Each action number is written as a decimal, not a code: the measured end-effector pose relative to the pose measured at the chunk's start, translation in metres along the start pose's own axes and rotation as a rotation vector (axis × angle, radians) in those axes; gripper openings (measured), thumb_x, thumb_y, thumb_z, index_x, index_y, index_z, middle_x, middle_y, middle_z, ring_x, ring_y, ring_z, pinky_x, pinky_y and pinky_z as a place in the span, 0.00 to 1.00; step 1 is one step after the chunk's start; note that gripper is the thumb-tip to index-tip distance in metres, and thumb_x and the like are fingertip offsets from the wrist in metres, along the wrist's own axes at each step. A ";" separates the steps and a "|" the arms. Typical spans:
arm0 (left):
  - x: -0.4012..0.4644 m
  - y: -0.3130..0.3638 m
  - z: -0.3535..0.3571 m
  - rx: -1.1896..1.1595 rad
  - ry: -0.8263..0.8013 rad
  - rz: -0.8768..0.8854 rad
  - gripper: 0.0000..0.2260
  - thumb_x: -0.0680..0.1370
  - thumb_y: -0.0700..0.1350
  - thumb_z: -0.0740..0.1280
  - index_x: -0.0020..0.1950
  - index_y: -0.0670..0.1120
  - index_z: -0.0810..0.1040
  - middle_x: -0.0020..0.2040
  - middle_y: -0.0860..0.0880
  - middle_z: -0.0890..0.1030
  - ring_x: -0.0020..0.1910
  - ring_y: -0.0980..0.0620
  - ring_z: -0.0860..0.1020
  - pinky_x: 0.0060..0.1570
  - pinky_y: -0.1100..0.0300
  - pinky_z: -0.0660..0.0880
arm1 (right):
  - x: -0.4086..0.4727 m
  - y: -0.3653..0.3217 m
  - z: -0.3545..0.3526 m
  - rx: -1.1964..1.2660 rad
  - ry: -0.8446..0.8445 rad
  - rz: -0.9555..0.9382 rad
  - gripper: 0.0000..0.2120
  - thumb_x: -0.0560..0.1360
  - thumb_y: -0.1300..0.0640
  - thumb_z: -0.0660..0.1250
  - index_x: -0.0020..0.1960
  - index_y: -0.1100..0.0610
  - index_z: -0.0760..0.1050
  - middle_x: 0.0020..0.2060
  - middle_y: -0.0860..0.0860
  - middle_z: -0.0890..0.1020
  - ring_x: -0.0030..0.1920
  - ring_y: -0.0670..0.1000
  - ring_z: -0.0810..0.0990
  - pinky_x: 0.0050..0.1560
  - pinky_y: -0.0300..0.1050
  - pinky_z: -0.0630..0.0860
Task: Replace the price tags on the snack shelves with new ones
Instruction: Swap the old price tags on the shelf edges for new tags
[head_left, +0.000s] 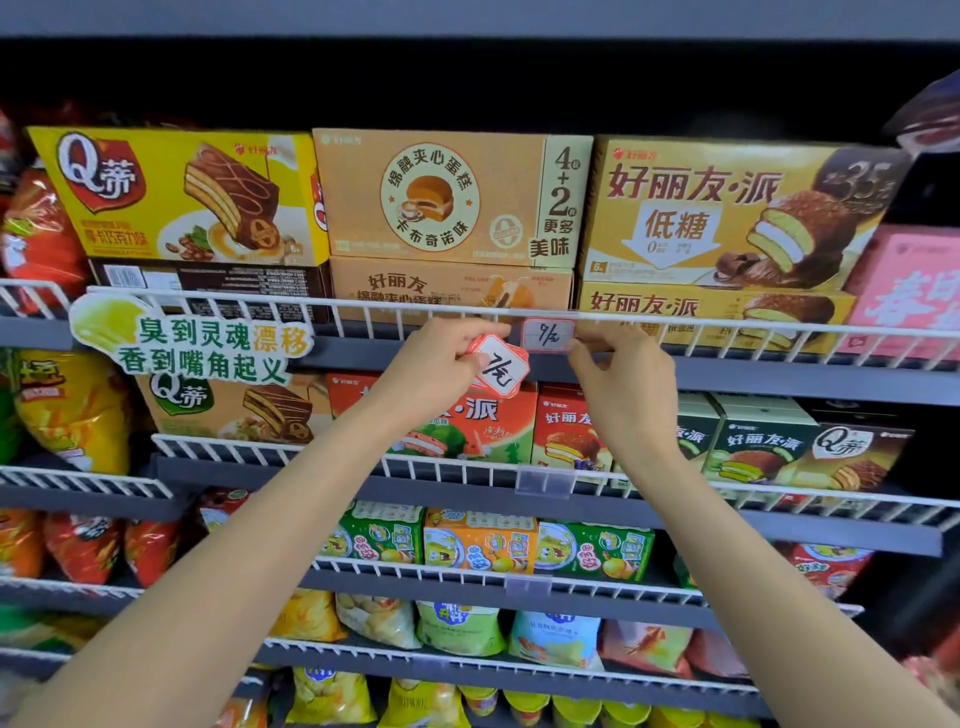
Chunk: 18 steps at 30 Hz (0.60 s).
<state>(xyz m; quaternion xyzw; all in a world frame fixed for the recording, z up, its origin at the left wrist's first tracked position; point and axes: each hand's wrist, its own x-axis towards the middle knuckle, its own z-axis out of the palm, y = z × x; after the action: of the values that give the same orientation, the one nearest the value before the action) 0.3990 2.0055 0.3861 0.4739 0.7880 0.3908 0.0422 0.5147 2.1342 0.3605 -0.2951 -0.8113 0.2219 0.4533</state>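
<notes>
Nearest, the left hand (441, 358) pinches a loose red-edged price tag (500, 370), its grip clamped on it. The right hand (621, 364) pinches the mounted tag (548, 335) on the top shelf's white wire rail (260, 304). Farther back stand cake boxes (447, 197) under a dark ceiling.

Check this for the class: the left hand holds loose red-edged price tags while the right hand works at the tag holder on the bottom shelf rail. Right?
Not quite. The head view shows the right hand at the tag holder on the top shelf rail, not the bottom. The left hand does hold the loose price tags.
</notes>
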 end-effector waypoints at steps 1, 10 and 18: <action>0.000 0.000 0.000 -0.002 0.002 -0.001 0.17 0.80 0.39 0.60 0.66 0.53 0.74 0.49 0.46 0.83 0.38 0.47 0.81 0.39 0.57 0.69 | -0.001 -0.001 0.000 0.009 -0.003 0.009 0.11 0.77 0.52 0.63 0.55 0.55 0.79 0.48 0.51 0.81 0.46 0.51 0.79 0.45 0.50 0.77; -0.003 0.003 -0.001 0.004 0.005 0.005 0.17 0.80 0.38 0.59 0.66 0.52 0.73 0.49 0.47 0.82 0.20 0.63 0.70 0.29 0.61 0.65 | 0.009 -0.003 -0.006 0.151 -0.047 0.084 0.07 0.76 0.53 0.65 0.48 0.55 0.79 0.40 0.46 0.79 0.44 0.48 0.77 0.44 0.44 0.73; -0.003 0.002 -0.001 0.005 0.002 0.001 0.17 0.80 0.38 0.60 0.65 0.54 0.73 0.48 0.48 0.83 0.37 0.55 0.81 0.41 0.49 0.74 | 0.013 0.001 -0.003 0.246 -0.059 0.151 0.03 0.75 0.57 0.66 0.45 0.54 0.79 0.34 0.44 0.76 0.36 0.43 0.74 0.35 0.37 0.69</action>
<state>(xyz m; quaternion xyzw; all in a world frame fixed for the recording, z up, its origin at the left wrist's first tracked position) 0.4017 2.0030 0.3873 0.4740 0.7888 0.3893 0.0397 0.5123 2.1439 0.3697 -0.2910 -0.7664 0.3616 0.4440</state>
